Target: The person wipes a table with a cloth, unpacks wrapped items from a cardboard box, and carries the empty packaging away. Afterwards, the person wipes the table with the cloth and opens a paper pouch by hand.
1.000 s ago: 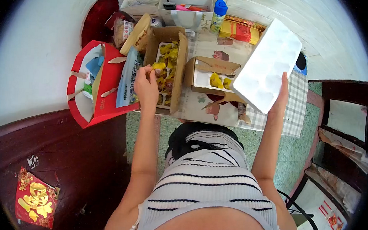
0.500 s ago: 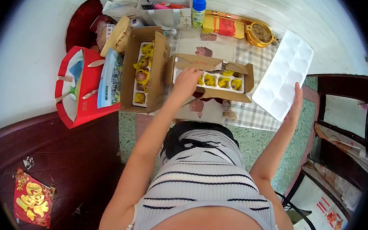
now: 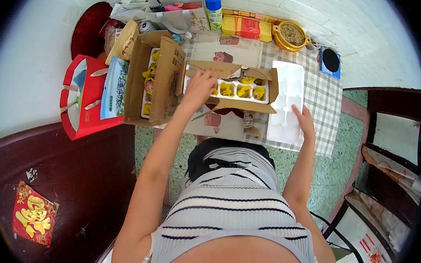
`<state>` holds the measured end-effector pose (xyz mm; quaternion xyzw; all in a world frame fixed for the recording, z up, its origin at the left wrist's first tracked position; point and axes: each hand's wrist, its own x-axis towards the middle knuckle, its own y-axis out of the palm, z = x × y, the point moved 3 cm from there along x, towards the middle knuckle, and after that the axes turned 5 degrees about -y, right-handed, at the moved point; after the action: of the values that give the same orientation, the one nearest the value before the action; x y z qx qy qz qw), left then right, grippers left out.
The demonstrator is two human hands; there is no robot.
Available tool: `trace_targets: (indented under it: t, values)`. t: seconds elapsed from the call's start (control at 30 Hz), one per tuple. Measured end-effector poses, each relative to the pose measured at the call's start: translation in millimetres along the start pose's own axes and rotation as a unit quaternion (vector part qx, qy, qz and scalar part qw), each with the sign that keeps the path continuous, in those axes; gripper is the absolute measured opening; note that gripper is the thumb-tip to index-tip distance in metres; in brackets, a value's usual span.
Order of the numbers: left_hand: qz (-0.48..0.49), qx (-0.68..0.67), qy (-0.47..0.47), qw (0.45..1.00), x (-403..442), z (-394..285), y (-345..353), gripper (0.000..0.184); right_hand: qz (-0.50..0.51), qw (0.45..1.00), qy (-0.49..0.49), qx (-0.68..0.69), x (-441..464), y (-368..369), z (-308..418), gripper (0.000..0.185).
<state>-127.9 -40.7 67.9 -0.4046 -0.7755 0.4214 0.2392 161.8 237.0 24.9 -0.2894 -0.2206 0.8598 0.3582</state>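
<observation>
My left hand (image 3: 201,86) reaches into the left end of an open cardboard box (image 3: 240,106), its fingers bent down and pressed together. Whatever they hold is hidden. The box holds a white foam tray (image 3: 264,100) with yellow wrapping (image 3: 227,89) in its cups. Right of the box is a second white foam tray (image 3: 285,95) with rounded hollows. My right hand (image 3: 305,122) grips its right edge, one finger lying over the surface. Left of my left hand stands another open cardboard box (image 3: 168,79) with more yellow-wrapped pieces.
A red gift bag (image 3: 82,117) and a blue packet (image 3: 113,93) stand left. Along the back are a blue-capped spray can (image 3: 213,11), yellow packs (image 3: 247,28), a gold pot (image 3: 290,36) and a black round object (image 3: 330,59). A checked cloth (image 3: 321,99) covers the table.
The loose foam tray has come left and down beside the box with my right hand. My left hand stays at the box's left end. The camera view has shifted slightly.
</observation>
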Motion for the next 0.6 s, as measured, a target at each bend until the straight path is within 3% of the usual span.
trace_targets:
  t: [0.03,0.07,0.1,0.17,0.23,0.3,0.37,0.4,0.47,0.6]
  values:
    - [-0.012,0.024,0.016,1.0,-1.0,-0.5,3.4,0.013,0.024,0.975,-0.015,-0.218,7.3,4.3,-9.4,0.071]
    - [-0.024,0.048,0.032,0.998,-2.1,-0.5,6.2,0.012,-0.072,0.96,-0.08,-0.259,11.5,11.1,-14.7,0.06]
    - [-0.024,0.05,0.031,0.998,-3.2,-1.9,6.5,0.012,-0.071,0.96,-0.081,-0.257,11.5,16.2,-5.2,0.06]
    - [-0.046,0.062,0.041,0.996,-9.7,-8.2,7.0,0.013,-0.259,0.912,-0.254,-0.192,-12.6,26.1,60.8,0.049]
    - [-0.058,0.076,0.05,0.994,-14.4,-12.2,9.6,0.015,-0.233,0.908,-0.331,-0.108,-28.1,39.5,106.4,0.042]
    - [-0.071,0.091,0.059,0.992,-17.9,-15.6,10.5,0.017,-0.131,0.912,-0.384,-0.067,-38.1,62.4,139.4,0.04]
    - [-0.089,0.087,0.062,0.99,-22.3,-19.7,10.7,0.019,-0.011,0.92,-0.39,-0.034,-37.3,95.6,147.8,0.036]
    - [-0.087,0.09,0.063,0.99,-24.7,-20.2,12.1,0.019,-0.011,0.92,-0.39,-0.031,-37.8,108.0,152.2,0.036]
    - [-0.105,0.087,0.059,0.989,-28.8,-19.3,13.7,0.018,0.103,0.945,-0.303,-0.066,-34.7,135.9,154.2,0.026]
    - [-0.111,0.029,0.025,0.993,-33.6,-18.6,13.9,0.014,0.076,0.941,-0.288,-0.158,-26.6,159.4,153.2,0.022]
